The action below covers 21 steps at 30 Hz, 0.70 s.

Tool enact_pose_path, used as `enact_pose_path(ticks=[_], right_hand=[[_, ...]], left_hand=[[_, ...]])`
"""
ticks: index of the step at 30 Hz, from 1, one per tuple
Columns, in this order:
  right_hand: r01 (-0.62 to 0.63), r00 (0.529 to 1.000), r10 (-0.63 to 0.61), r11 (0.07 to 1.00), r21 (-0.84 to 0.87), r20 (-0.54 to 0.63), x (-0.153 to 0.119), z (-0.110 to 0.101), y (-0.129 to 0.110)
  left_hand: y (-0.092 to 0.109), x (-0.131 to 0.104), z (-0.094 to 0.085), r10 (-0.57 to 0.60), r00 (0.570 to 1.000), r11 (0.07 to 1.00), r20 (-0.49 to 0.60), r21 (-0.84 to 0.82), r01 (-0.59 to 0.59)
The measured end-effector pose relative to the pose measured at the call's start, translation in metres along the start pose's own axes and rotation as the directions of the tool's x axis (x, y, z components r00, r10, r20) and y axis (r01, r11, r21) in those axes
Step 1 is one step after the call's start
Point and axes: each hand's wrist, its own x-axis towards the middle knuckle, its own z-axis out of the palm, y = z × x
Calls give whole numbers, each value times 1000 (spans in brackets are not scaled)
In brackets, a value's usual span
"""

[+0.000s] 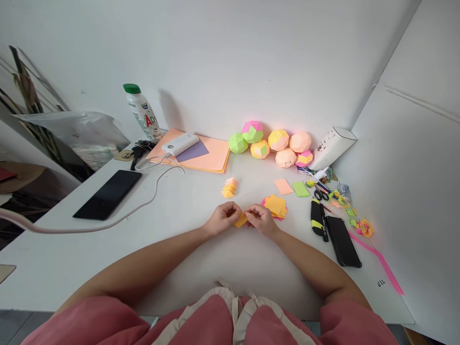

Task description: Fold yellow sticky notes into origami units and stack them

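Observation:
Between my two hands is a small orange piece of paper, partly folded and pinched at both sides. My left hand grips its left edge with thumb and forefinger. The right edge is in the closed fingers of my right hand, which partly hide it. Just beyond my right hand lies a stack of orange paper pieces with pink ones underneath. A short row of folded orange and peach paper units sits on the white table beyond my left hand.
Several faceted paper balls stand along the wall. Peach paper and green paper lie before them. At right are scissors, a cutter and a black case. A phone, cable and bottle are left.

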Motion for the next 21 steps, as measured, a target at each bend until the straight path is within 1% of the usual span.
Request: enact_pose_path(ticks=[11,15,21], right_hand=[[24,1000,-25,998,-53,-16,1,1,2],[22,1000,-23,999,-44,-14,1,2,0],[19,1000,-19,999,-35,0,1,1,2]], left_hand=[[2,0,0,21,999,995,25,102,-24],[2,0,1,30,999,993,21,117,-32],[2,-1,1,11,1000,994,18,106,-13]])
